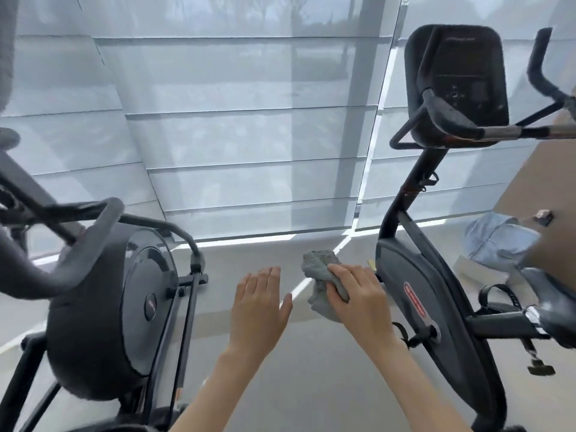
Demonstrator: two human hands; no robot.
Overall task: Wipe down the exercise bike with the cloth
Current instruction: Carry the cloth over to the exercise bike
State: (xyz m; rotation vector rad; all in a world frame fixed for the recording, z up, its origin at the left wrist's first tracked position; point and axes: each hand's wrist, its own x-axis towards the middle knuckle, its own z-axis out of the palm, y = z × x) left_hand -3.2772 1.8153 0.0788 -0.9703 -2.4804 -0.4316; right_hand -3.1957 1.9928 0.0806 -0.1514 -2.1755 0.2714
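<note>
Two machines flank the person. The exercise bike [430, 294] fills the side from one to four o'clock, and another machine [103, 307] sits at nine o'clock.

The bike looks heavy and rigid, so it should stay put under wiping pressure. It is dark grey, with a broad smooth housing low down that carries a red label. A slim post rises to a curved handlebar [452, 120] and a dark console [458, 82] at one o'clock. The housing's hard, slick panel should wipe easily. The console wants a lighter touch (its buttons and small screen are the delicate part). The pedal [498, 297] at three o'clock will probably swing if pushed. The handlebar or the post would be the steadier place for a spare hand to hold.

The cloth [318, 266] is small, grey and nubbly, and it sits just right of centre, beside the housing but not seen to touch it. It is light, soft and limp, bunched into a wad with loose ends sticking out above and below. Spreading it flat under the palm would suit the wide panels, while a bunched corner would suit the tubes.

The right hand [361, 294] has its fingers curled round the cloth, clamped on it. The left hand [258, 304] hovers at six o'clock over the pale floor [296, 385], fingers straight and together, holding nothing.
</note>
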